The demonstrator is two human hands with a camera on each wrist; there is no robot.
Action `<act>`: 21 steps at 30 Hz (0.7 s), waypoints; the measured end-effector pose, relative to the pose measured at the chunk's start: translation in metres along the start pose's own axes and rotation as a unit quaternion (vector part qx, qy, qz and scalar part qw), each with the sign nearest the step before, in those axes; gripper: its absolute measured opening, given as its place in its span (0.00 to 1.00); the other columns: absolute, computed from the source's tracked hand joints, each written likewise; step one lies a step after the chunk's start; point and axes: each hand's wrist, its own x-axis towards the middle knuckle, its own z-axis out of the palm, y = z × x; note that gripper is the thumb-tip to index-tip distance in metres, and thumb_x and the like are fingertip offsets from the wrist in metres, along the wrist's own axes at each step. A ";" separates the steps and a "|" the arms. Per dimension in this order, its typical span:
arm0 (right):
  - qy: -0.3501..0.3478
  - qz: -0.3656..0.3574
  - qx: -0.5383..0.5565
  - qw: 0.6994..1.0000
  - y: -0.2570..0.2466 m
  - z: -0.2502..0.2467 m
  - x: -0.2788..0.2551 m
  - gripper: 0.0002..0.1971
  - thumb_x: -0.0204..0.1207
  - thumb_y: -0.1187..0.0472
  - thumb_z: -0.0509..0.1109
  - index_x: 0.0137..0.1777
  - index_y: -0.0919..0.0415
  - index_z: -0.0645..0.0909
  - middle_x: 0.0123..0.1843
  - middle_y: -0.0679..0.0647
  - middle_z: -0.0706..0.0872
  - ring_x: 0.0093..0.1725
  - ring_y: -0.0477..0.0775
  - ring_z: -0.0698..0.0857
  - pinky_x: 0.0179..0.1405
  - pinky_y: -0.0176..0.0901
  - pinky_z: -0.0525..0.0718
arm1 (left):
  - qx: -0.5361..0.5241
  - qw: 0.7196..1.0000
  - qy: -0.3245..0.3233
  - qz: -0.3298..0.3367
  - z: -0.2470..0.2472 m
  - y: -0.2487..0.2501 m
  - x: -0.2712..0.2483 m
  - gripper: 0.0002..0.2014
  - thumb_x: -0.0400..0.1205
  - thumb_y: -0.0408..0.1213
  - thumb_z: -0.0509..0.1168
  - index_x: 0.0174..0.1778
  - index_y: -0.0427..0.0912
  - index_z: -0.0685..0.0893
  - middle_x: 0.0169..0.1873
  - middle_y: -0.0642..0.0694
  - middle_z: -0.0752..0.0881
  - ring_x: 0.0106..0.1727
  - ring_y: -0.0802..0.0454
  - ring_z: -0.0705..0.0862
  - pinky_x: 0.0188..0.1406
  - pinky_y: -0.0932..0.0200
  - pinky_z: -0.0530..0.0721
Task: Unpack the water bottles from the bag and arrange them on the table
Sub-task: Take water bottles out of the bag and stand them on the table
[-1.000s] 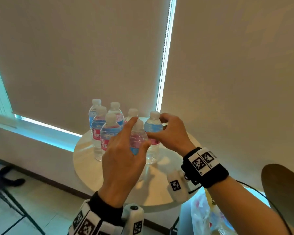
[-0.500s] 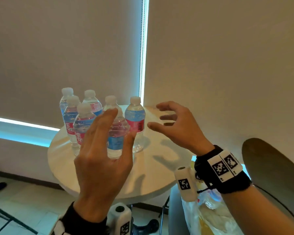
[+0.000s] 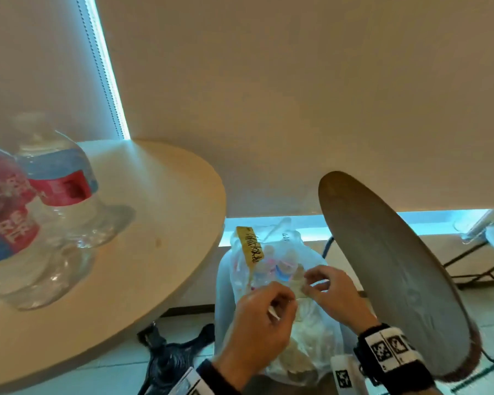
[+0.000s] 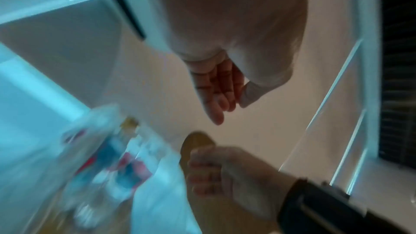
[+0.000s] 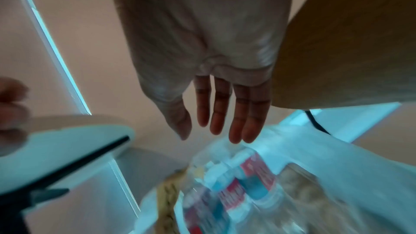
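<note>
A clear plastic bag stands on the floor between the round table and a chair. Bottles with red and blue labels lie inside it, also blurred in the wrist views. My left hand and right hand hover at the bag's mouth with bent fingers. In the wrist views the left hand's fingers and the right hand's fingers are straight and hold nothing. Several water bottles stand at the table's left.
The chair's wooden backrest rises close on the right of the bag. The table's dark base spreads on the tiled floor just left of it. A yellow printed tag sticks up from the bag. Window blinds hang behind.
Both hands left the bottles on the table and dropped down right to the bag's mouth. My head turned down and right, so the bottles now sit at the left edge.
</note>
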 end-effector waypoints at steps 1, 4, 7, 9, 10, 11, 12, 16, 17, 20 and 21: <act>-0.015 0.020 -0.011 1.000 0.015 0.006 0.000 0.09 0.69 0.57 0.82 0.48 0.53 0.88 0.45 0.48 0.91 0.41 0.47 0.91 0.49 0.53 0.91 | 0.002 1.000 -0.015 -0.020 0.021 -0.017 0.000 0.02 0.78 0.36 0.71 0.43 0.47 0.86 0.35 0.54 0.88 0.37 0.59 0.86 0.32 0.68 0.86; -0.063 0.067 -0.032 0.995 0.044 0.027 0.007 0.12 0.73 0.55 0.78 0.55 0.56 0.88 0.54 0.48 0.91 0.46 0.46 0.91 0.53 0.46 0.90 | 0.046 0.995 -0.027 -0.088 0.071 -0.062 -0.001 0.08 0.79 0.36 0.68 0.54 0.49 0.84 0.47 0.53 0.84 0.43 0.61 0.84 0.40 0.68 0.86; -0.083 0.080 -0.063 0.991 0.056 0.046 0.023 0.18 0.74 0.55 0.77 0.63 0.57 0.86 0.60 0.49 0.90 0.54 0.50 0.90 0.60 0.42 0.84 | 0.142 0.981 -0.009 -0.130 0.097 -0.095 0.004 0.22 0.79 0.38 0.67 0.69 0.47 0.76 0.66 0.50 0.78 0.59 0.52 0.84 0.50 0.60 0.87; -0.077 0.073 -0.073 0.992 0.056 0.055 0.034 0.20 0.73 0.55 0.77 0.64 0.58 0.86 0.62 0.50 0.89 0.62 0.51 0.87 0.64 0.40 0.79 | 0.228 0.963 -0.004 -0.142 0.100 -0.103 0.011 0.27 0.77 0.39 0.68 0.74 0.47 0.72 0.73 0.48 0.74 0.66 0.46 0.82 0.45 0.54 0.90; -0.066 0.070 -0.069 0.993 0.056 0.059 0.038 0.20 0.73 0.55 0.77 0.64 0.60 0.85 0.61 0.49 0.88 0.63 0.51 0.85 0.63 0.38 0.76 | 0.258 0.955 -0.005 -0.144 0.099 -0.105 0.016 0.29 0.76 0.39 0.68 0.75 0.46 0.70 0.75 0.47 0.73 0.68 0.43 0.81 0.45 0.51 0.91; -0.052 0.070 -0.063 0.994 0.055 0.063 0.042 0.20 0.73 0.55 0.77 0.64 0.62 0.84 0.59 0.49 0.85 0.62 0.51 0.83 0.60 0.36 0.74 | 0.284 0.947 -0.008 -0.148 0.098 -0.106 0.021 0.31 0.76 0.38 0.69 0.76 0.45 0.69 0.76 0.44 0.73 0.70 0.41 0.80 0.45 0.49 0.91; -0.034 0.069 -0.055 0.996 0.054 0.066 0.046 0.20 0.73 0.55 0.77 0.62 0.63 0.82 0.56 0.48 0.81 0.61 0.52 0.82 0.56 0.35 0.72 | 0.307 0.939 -0.014 -0.155 0.095 -0.106 0.025 0.33 0.75 0.38 0.70 0.77 0.43 0.69 0.76 0.42 0.73 0.70 0.40 0.80 0.46 0.48 0.92; 0.027 0.064 -0.023 0.997 0.057 0.080 0.063 0.27 0.68 0.53 0.81 0.62 0.62 0.75 0.52 0.51 0.78 0.56 0.57 0.82 0.49 0.37 0.71 | 0.391 0.900 -0.052 -0.186 0.085 -0.110 0.039 0.39 0.70 0.38 0.76 0.78 0.34 0.71 0.75 0.35 0.76 0.57 0.37 0.87 0.38 0.50 0.90; 0.034 0.051 -0.017 0.998 0.058 0.082 0.066 0.29 0.67 0.53 0.82 0.65 0.61 0.75 0.53 0.50 0.78 0.55 0.56 0.82 0.49 0.37 0.72 | 0.409 0.890 -0.061 -0.192 0.084 -0.113 0.042 0.40 0.70 0.39 0.76 0.79 0.34 0.70 0.75 0.35 0.76 0.56 0.36 0.87 0.36 0.50 0.90; 0.049 0.018 0.010 0.999 0.059 0.084 0.072 0.37 0.65 0.51 0.83 0.73 0.57 0.74 0.57 0.46 0.80 0.56 0.52 0.81 0.53 0.41 0.80 | 0.429 0.877 -0.083 -0.201 0.082 -0.116 0.046 0.41 0.72 0.42 0.76 0.81 0.37 0.68 0.74 0.36 0.77 0.56 0.34 0.87 0.35 0.47 0.89; 0.054 0.019 0.014 0.998 0.060 0.084 0.072 0.37 0.64 0.50 0.84 0.72 0.57 0.74 0.57 0.47 0.81 0.56 0.53 0.82 0.55 0.44 0.82 | 0.433 0.875 -0.086 -0.199 0.082 -0.116 0.046 0.41 0.73 0.45 0.75 0.81 0.38 0.68 0.74 0.36 0.78 0.58 0.34 0.87 0.38 0.46 0.90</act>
